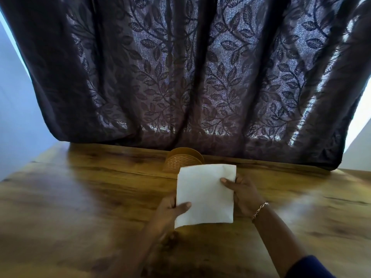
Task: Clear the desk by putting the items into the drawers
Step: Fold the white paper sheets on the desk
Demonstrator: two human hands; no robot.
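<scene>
Both hands hold one white folded paper [206,194] at lower centre, over the wooden desk [80,197]. My left hand [171,212] pinches its lower left corner, my right hand [244,194] its right edge. It looks light and limp, easily creased, I'd judge, so edge grips suit it. No writing shows. A tan perforated holder [183,161] stands just behind, also unlabelled.

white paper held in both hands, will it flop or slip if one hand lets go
Probably light and thin: the white paper is held by thumb pinches of the left hand and right hand. It looks flat between them, perhaps folded, so it may droop only a little from one hand. Its smooth surface could slide from a loose pinch.
</scene>
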